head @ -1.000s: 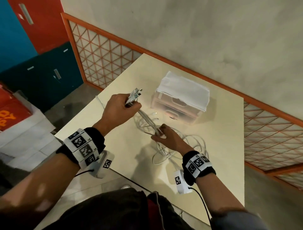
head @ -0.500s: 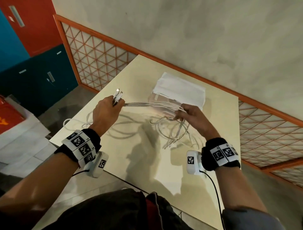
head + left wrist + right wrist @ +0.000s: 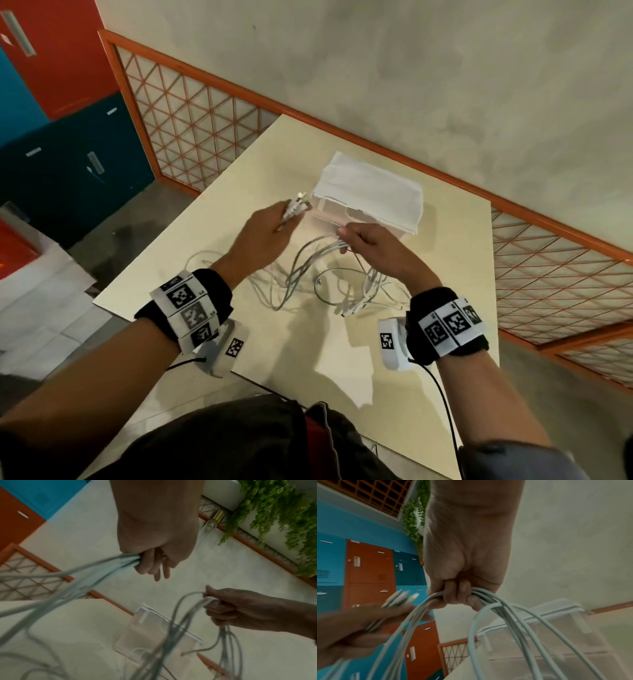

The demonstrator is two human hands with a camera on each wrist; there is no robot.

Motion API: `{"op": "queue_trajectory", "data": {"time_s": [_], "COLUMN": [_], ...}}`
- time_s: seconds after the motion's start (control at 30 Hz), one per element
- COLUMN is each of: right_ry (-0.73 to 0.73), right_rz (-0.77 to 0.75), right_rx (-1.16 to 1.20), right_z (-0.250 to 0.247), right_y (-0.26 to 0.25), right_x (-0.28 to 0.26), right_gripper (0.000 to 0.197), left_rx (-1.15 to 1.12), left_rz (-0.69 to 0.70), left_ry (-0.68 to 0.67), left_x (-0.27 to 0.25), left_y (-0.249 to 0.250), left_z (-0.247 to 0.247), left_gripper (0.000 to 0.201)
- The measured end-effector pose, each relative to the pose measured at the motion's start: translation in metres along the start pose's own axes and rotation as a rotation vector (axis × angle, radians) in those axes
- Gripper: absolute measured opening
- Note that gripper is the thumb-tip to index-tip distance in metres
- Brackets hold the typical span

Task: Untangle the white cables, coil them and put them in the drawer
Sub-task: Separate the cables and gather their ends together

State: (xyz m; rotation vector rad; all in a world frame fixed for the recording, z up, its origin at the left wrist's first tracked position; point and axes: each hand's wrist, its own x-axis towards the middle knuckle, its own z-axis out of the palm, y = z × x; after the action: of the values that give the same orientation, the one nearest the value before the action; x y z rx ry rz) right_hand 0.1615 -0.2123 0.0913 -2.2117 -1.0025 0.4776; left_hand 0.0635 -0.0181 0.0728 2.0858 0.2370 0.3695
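Several white cables (image 3: pixel 301 270) hang in loose loops between my hands and trail onto the cream table (image 3: pixel 301 346). My left hand (image 3: pixel 263 236) grips their plug ends (image 3: pixel 297 205), which stick out past the fingers (image 3: pixel 147 563). My right hand (image 3: pixel 373 240) holds the same bundle further along, fingers (image 3: pixel 458 593) curled round the strands (image 3: pixel 496 609). Both hands hover just in front of a small clear plastic drawer unit (image 3: pixel 370 202) with a white top; its front looks shut. In the left wrist view the drawer unit (image 3: pixel 154 632) stands behind the hanging cables (image 3: pixel 171 635).
The table's left edge (image 3: pixel 113 301) is close to my left wrist, with floor below. An orange lattice rail (image 3: pixel 205 113) runs behind the table along the wall. Blue and orange lockers (image 3: pixel 68 171) stand to the far left.
My hands have come closer together in front of the drawer unit. The stretch of cable between them, taut half a second ago, now sags in a loop.
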Motion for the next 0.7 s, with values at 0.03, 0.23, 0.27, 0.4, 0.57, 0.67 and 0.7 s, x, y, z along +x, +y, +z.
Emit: {"op": "queue_trajectory", "data": {"time_s": [0.03,0.23,0.27,0.4,0.57,0.67,0.7], "right_ry": [-0.001,0.005,-0.015,-0.023,-0.061,-0.085,-0.081], "right_rz": [0.001,0.029,0.042,0.103,0.350,0.377,0.393], "right_rx": [0.016,0.100,0.130,0.109,0.096,0.079,0.085], "right_z": [0.003,0.003,0.003,0.017,0.035,0.043,0.046], "right_y": [-0.002,-0.003,0.004,0.046,0.080,0.100,0.105], "right_x": [0.002,0.003,0.001,-0.012,-0.032,-0.045,-0.049], "right_gripper": [0.035,0.024,0.018,0.014,0.027,0.010,0.005], "left_rx": [-0.067,-0.063,-0.062,0.042,0.122,0.144,0.161], "left_rz": [-0.021,-0.133,-0.120,-0.048,0.090,0.149,0.165], "left_ry": [-0.093,-0.530,-0.542,-0.358,-0.162,-0.030,-0.010], "left_x": [-0.002,-0.002,-0.002,0.001,0.006,0.013,0.015], "left_y": [0.009,0.010,0.010,0.012,0.024,0.030,0.032], "left_z": [0.006,0.019,0.019,0.013,0.000,-0.012,-0.015], "left_gripper": [0.030,0.045,0.042,0.036,0.031,0.025,0.024]}}
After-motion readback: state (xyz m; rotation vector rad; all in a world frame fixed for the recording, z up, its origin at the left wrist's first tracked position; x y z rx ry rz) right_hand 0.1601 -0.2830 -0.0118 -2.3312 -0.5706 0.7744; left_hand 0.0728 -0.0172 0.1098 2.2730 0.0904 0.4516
